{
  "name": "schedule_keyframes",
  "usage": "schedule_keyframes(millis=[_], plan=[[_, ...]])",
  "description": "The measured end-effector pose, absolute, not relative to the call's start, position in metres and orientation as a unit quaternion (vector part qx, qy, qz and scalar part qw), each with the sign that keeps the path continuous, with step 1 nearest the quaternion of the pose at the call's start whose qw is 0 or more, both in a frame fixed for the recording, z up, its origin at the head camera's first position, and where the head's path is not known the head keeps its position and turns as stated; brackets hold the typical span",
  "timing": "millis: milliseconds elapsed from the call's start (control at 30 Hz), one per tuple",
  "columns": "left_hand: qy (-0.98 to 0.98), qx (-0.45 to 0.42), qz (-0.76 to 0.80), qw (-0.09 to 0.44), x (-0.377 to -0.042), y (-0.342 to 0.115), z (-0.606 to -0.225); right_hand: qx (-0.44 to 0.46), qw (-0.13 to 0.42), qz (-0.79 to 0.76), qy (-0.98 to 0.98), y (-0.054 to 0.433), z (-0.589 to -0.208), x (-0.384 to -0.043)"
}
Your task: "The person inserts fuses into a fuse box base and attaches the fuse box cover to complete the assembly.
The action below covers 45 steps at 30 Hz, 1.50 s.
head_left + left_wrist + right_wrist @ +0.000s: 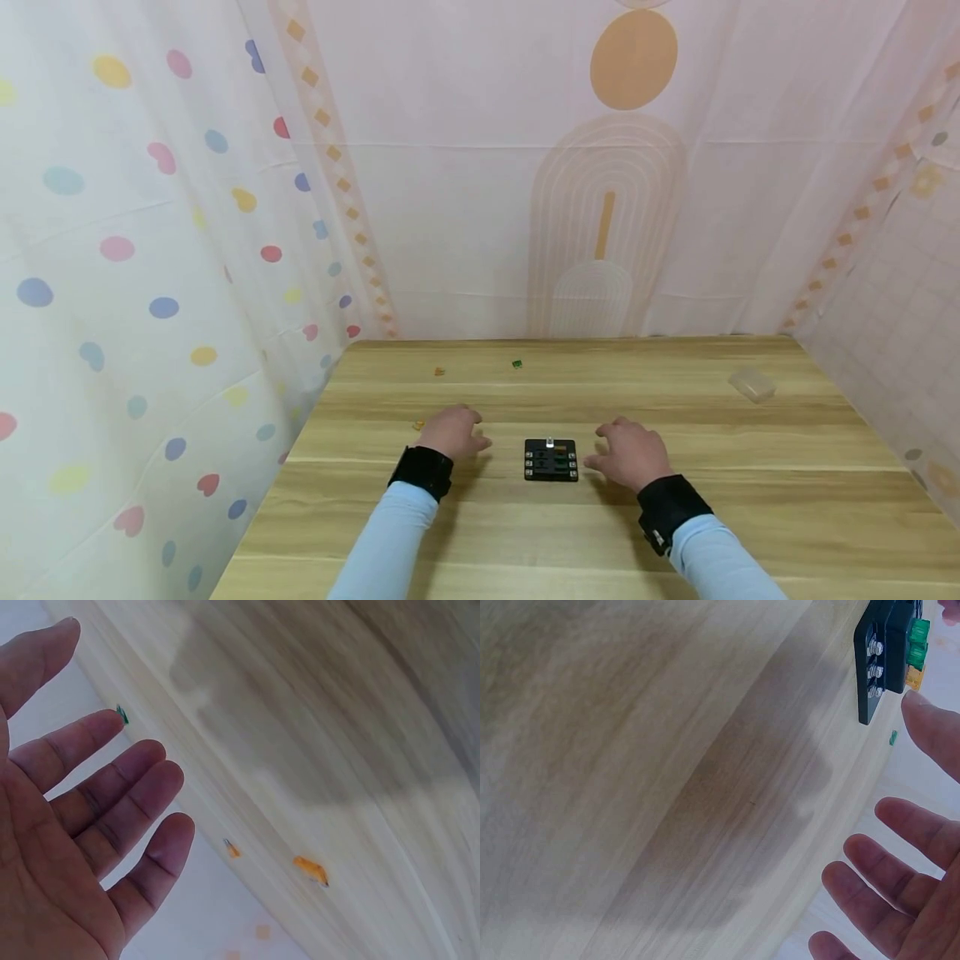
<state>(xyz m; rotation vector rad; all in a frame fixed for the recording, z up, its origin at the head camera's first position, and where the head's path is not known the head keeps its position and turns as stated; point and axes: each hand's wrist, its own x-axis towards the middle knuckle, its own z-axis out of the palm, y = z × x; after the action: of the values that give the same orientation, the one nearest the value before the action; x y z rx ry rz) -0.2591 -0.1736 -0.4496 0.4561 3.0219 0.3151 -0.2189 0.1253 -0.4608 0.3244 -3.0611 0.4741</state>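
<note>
A black fuse block [551, 460] with metal screw terminals lies flat on the table between my two hands. Green blade fuses [917, 643] and an orange one [914, 678] sit in it. My left hand [452, 432] hovers to its left, fingers spread and holding nothing. Close beside that hand is a loose orange fuse [311, 870]; another orange fuse [232, 849] lies farther back. To the block's right, my right hand [633, 454] is held above the table with relaxed fingers, its thumb and index finger toward the block but apart from it.
Toward the table's back edge lies a loose green fuse [517, 364]. A clear plastic cover [752, 384] rests at the back right. Patterned curtains [450, 208] hang behind and along both sides of the wooden table [787, 500].
</note>
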Motion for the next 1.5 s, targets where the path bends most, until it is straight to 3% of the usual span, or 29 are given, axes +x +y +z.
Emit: schedule_keyframes(millis=[1500], plan=[[0.995, 0.028, 0.099, 0.013, -0.272, -0.243, -0.454, 0.097, 0.012, 0.138, -0.986, 0.125, -0.462, -0.22]])
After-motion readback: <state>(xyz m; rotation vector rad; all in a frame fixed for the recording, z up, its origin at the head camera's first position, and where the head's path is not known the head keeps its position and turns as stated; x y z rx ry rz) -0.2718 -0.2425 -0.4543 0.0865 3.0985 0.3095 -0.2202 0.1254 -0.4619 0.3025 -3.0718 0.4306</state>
